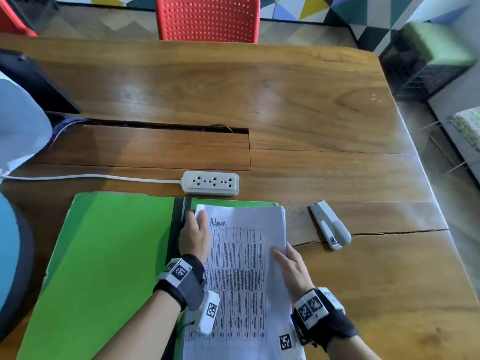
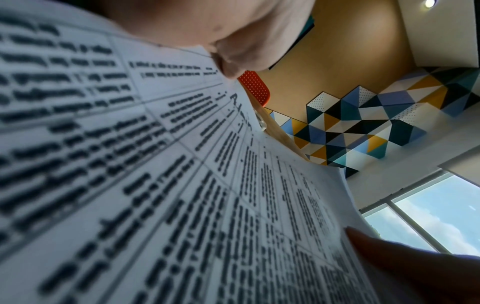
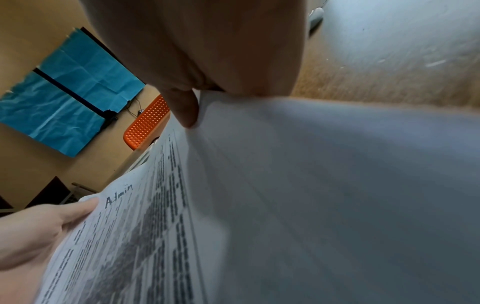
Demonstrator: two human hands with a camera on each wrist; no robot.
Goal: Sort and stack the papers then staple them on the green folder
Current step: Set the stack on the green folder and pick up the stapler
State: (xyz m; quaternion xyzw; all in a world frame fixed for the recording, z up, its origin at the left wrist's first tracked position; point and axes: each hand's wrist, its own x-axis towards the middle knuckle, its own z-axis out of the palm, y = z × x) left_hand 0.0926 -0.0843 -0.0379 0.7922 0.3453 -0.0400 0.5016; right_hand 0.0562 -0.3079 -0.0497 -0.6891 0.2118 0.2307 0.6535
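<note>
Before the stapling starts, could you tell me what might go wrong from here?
1. The papers are held only at their side edges by the left hand and right hand; loosening either grip may fan the sheets.
2. The stapler lies apart on the table; reaching for it frees one edge.

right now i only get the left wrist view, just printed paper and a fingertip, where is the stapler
observer: The stapler lies on the wooden table, to the right of the papers. Neither of the hands touches it.
operator: ok and whats under the papers
observer: The green folder, lying open; the stack sits over its right half.
operator: whose fingertip is that then
observer: The right hand holds the stack's right edge with its thumb on top, while the left hand holds the edge near the top left corner.
</note>
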